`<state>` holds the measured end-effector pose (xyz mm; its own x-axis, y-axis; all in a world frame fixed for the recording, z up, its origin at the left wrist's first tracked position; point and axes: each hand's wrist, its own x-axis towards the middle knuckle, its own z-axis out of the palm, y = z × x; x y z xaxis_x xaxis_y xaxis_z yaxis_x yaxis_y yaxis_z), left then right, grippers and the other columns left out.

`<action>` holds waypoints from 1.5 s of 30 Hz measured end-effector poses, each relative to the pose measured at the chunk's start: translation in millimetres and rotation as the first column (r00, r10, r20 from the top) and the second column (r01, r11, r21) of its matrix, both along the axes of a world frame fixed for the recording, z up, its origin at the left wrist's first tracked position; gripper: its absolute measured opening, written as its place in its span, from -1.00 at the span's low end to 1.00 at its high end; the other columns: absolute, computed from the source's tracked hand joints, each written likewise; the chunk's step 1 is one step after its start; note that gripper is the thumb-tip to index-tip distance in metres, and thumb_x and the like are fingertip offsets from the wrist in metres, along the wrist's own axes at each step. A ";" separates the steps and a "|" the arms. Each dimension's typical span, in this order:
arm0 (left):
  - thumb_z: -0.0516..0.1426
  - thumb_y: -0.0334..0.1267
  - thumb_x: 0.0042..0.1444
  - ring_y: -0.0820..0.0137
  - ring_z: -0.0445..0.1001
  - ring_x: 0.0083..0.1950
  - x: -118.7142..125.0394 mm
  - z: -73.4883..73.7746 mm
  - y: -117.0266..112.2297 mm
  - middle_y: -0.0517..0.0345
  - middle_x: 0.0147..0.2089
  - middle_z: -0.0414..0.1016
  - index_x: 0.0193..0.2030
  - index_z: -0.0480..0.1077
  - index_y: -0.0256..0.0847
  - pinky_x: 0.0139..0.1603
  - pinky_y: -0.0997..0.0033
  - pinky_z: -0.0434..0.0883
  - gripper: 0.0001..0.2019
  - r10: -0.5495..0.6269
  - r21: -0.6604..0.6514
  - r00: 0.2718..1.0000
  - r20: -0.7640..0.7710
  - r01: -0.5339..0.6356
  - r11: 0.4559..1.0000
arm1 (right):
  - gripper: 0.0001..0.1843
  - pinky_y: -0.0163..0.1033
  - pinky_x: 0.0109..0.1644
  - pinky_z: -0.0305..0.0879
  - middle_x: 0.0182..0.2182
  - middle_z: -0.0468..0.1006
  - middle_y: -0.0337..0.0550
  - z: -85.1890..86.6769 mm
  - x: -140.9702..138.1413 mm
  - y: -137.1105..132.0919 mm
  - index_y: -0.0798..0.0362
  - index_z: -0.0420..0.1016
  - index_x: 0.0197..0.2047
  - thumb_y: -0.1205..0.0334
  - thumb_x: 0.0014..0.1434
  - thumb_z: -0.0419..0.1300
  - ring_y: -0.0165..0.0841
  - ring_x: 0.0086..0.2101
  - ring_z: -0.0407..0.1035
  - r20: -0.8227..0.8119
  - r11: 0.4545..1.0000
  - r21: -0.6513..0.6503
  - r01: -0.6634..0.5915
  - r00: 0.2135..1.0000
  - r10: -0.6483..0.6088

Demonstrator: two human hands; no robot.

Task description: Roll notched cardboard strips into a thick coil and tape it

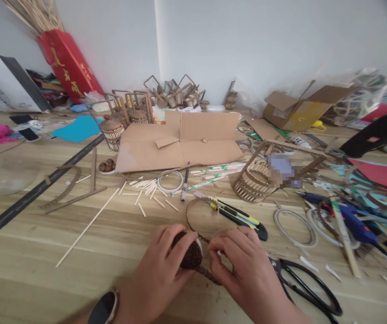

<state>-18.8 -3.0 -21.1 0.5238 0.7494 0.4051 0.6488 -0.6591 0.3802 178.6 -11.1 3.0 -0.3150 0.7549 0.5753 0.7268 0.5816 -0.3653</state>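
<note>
Near the front of the table, my left hand (166, 265) is closed around a dark brown coil of ridged strip (187, 257), its side turned towards me. My right hand (239, 256) is just to the right, thumb and forefinger pinched together. A length of the brown strip (209, 275) runs from the coil to under those right fingers, and another thin length of it curves up in a loop beyond my hands. Exactly what the pinched fingertips hold is partly hidden. A yellow and black utility knife (239, 216) lies just beyond the right hand.
Black-handled scissors (310, 288) lie right of my right hand, with a blue glue gun (352, 220) behind. Short wooden sticks (146, 186), tape rolls (169, 181) and a slatted basket (252, 180) sit further back. A cardboard piece (153, 144) stands behind them.
</note>
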 end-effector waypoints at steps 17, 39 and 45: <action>0.27 -0.67 -0.12 0.06 0.41 0.04 2.1 -3.1 0.8 -0.06 0.07 0.33 0.20 0.13 -0.10 0.02 -0.03 0.52 -0.23 -0.012 -0.053 1.000 -0.003 0.012 0.999 | -0.80 -0.24 -0.20 0.05 -0.50 0.47 -0.29 -9.0 -7.4 -3.3 0.02 0.38 -0.40 0.51 0.13 0.08 -0.37 -0.45 0.30 -0.001 0.999 -0.037 -0.013 1.000 0.013; 0.29 -0.66 -0.15 0.07 0.41 0.06 -0.9 2.1 0.6 -0.03 0.08 0.34 0.20 0.12 -0.06 0.04 0.04 0.50 -0.20 -0.028 -0.062 0.999 0.032 0.030 0.998 | -0.80 -0.34 -0.35 0.26 -0.50 0.54 -0.27 4.4 2.0 6.1 -0.01 0.49 -0.41 0.31 0.19 0.08 -0.39 -0.46 0.42 -0.279 0.875 -0.480 -0.066 0.957 -0.082; 0.28 -0.66 -0.14 0.09 0.41 0.07 -1.5 1.6 -0.2 -0.01 0.08 0.35 0.20 0.13 -0.04 0.05 0.08 0.50 -0.20 -0.022 -0.093 0.998 0.051 0.027 0.995 | -0.87 -0.31 -0.34 0.27 -0.48 0.53 -0.27 -8.6 -3.5 0.8 -0.02 0.49 -0.36 0.34 0.19 0.15 -0.34 -0.41 0.42 -0.220 0.925 -0.379 -0.034 0.974 -0.055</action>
<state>-20.3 -3.3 -19.5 0.5236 0.7722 0.3599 0.6118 -0.6348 0.4719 175.1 -10.3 -5.6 -0.2028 0.9319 0.3008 0.6062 0.3607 -0.7088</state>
